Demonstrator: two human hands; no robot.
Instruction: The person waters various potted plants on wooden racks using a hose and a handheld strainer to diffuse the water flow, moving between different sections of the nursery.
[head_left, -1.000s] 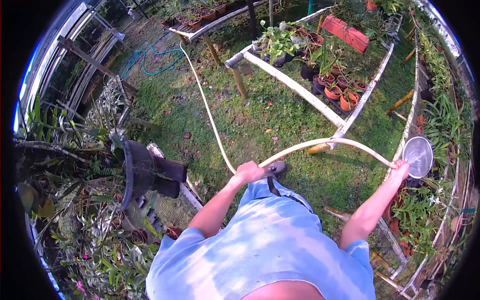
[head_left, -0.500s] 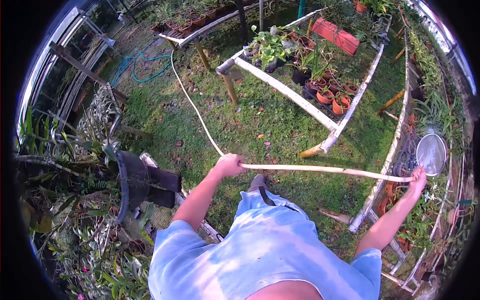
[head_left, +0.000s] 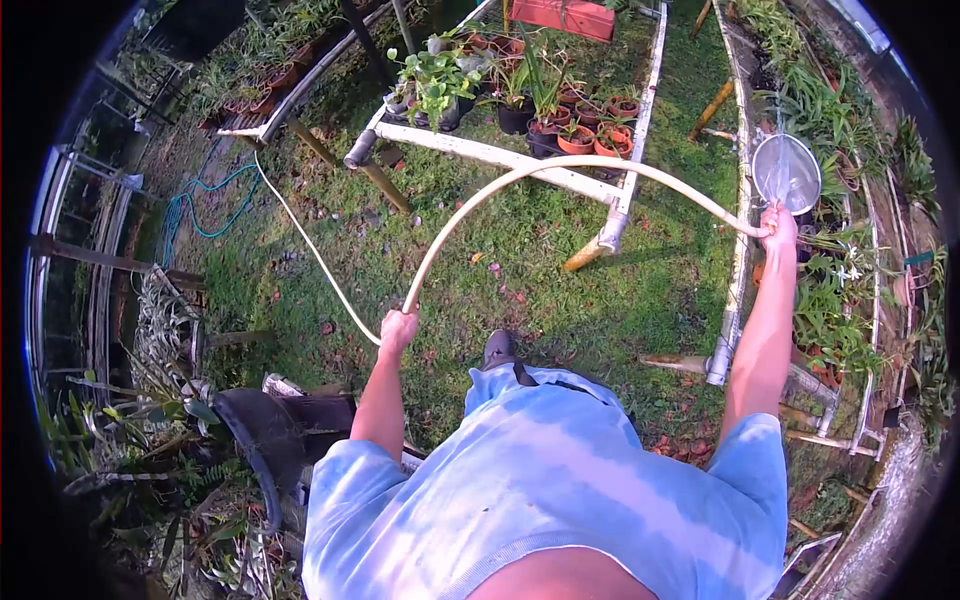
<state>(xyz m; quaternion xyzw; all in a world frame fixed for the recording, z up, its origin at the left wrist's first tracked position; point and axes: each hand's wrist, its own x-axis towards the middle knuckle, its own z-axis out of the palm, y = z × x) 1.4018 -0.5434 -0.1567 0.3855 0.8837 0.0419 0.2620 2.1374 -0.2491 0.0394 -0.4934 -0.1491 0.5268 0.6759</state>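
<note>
A cream garden hose [head_left: 480,197] runs from the far left bench to my left hand [head_left: 398,328], which is closed around it. From there it arches up and across to my right hand [head_left: 779,224], its fingers wrapped around the hose's end. Just beyond that hand is a round, pale, see-through disc with a rim [head_left: 787,175], like a strainer, overlapping the fingertips. A bright streak like water [head_left: 781,125] shows across and above the disc. Potted plants [head_left: 595,135] stand beyond the arch of hose.
A white pipe-framed bench [head_left: 500,152] with wooden legs carries the pots and a red planter box [head_left: 565,17]. Another plant bed with a pipe edge [head_left: 735,300] lines the right. A dark pot [head_left: 250,440] stands low left. Coiled teal hose [head_left: 185,205] lies on the grass.
The hose between my hands has gone from nearly straight to a high arch. My right hand has reached farther forward, the disc moving along with it. The view has shifted right.
</note>
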